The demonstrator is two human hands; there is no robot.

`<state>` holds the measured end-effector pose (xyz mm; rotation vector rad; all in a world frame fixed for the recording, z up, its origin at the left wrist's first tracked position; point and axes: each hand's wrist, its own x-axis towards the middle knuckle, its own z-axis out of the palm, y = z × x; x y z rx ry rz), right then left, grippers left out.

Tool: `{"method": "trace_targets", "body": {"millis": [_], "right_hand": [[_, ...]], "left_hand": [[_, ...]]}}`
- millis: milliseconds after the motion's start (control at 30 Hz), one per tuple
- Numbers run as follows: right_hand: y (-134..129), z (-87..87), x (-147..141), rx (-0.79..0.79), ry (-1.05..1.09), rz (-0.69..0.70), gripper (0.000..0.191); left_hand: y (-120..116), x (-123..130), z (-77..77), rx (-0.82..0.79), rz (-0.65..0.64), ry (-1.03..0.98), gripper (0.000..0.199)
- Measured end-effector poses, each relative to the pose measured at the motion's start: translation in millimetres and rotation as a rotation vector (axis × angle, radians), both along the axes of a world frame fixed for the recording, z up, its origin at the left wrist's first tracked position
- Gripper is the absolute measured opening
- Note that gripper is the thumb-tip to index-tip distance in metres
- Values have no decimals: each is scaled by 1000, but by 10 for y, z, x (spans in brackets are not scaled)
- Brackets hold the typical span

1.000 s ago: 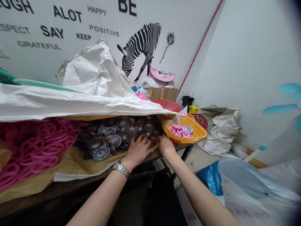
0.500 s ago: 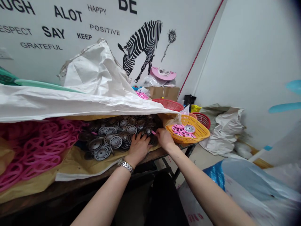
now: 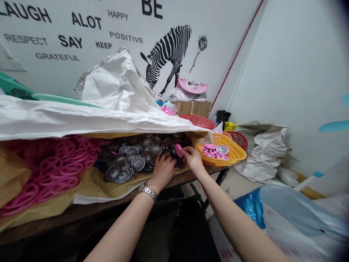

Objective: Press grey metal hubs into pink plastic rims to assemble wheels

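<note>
So your right hand (image 3: 194, 160) has its fingers pinched on a pink piece (image 3: 178, 150), flat with a rounded edge, held up at your 12 o'clock just above the dark pile. Your left hand (image 3: 163, 171) is palm down, fingers spread and loose over the dark discs (image 3: 137, 163), at about 11 o'clock.

Those discs lie heaped in the open mouth of a big white sack (image 3: 120, 116), crinkly outside and tan inside. They're round, grey to nearly black, with ridged rims and raised centres. Same sack, 10 o'clock: a tangle of smooth pink rings (image 3: 61, 169) with crossbars. All that sits on the dark worktop (image 3: 54, 220).

At 1 o'clock there's a yellow basket (image 3: 234, 151), slotted plastic, holding a few pink wheels (image 3: 210, 147) plus one with a silvery grey face (image 3: 222, 149). Just past it, a red basket (image 3: 238, 140) with perforated sides; can't really see into that one.
</note>
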<state>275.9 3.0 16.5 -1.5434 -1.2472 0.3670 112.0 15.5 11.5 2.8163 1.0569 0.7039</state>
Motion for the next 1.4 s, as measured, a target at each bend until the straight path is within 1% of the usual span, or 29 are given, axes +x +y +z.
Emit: {"method": "trace_targets", "body": {"millis": [100,200,300,400,433,467,567,600,633,667,733,767,833,900,1000,1067,1133,1200,1333,1400], "right_hand": [[-76,-40,-31,51,-28,7,32],[-175,-68,-27,108,-123,15,25],[-321,-67,-35,155,-250,52,20],[-504,-45,-96,179,-362,125,20],[-567,-38,-130,185,-397,155,20],[-627,-33,-170,188,-429,185,21],[-795,-40,-316,199,-527,265,21],[-846,-50,-369,221,-584,289,22],[-896,-64,-422,253,-649,311,22],[-944,-79,-474,293,-713,331,23],[-1035,-103,-569,355,-779,369,23],[-1077,-108,-610,363,-761,394,23],[-1142,-100,-684,341,-656,453,21],[-1169,-72,-752,300,-500,488,19],[-1112,-16,-870,270,-279,464,16],[-1012,21,-973,249,-205,439,13],[-882,64,-1102,194,-200,414,11],[-739,116,-1252,115,-249,388,15],[-456,209,-1571,-90,-438,329,33],[-327,215,-1697,-171,-485,310,36]], "left_hand": [[-47,-29,38,-51,-28,-99,18],[-108,-77,59,-125,-33,-251,20],[-179,-144,42,-234,-1,-439,24],[-265,-225,26,-390,55,-598,30],[-301,-255,33,-466,63,-643,33],[-341,-286,48,-587,57,-708,36],[-480,-385,121,-1123,-22,-981,42],[-529,-418,142,-1276,-43,-1059,43],[-578,-452,156,-1374,-52,-1104,43],[-626,-486,160,-1404,-45,-1113,44],[-714,-566,137,-1388,-15,-1091,45],[-753,-615,113,-1371,2,-1078,46],[-824,-732,48,-1337,41,-1062,48],[-889,-874,-23,-1307,97,-1072,49],[-977,-1101,-117,-1271,188,-1120,48],[-1026,-1238,-164,-1250,258,-1159,46],[-1068,-1354,-197,-1234,326,-1186,44],[-1105,-1447,-215,-1219,367,-1192,43],[-1173,-1575,-230,-1175,386,-1186,42],[-1203,-1616,-239,-1171,393,-1197,44]]}}
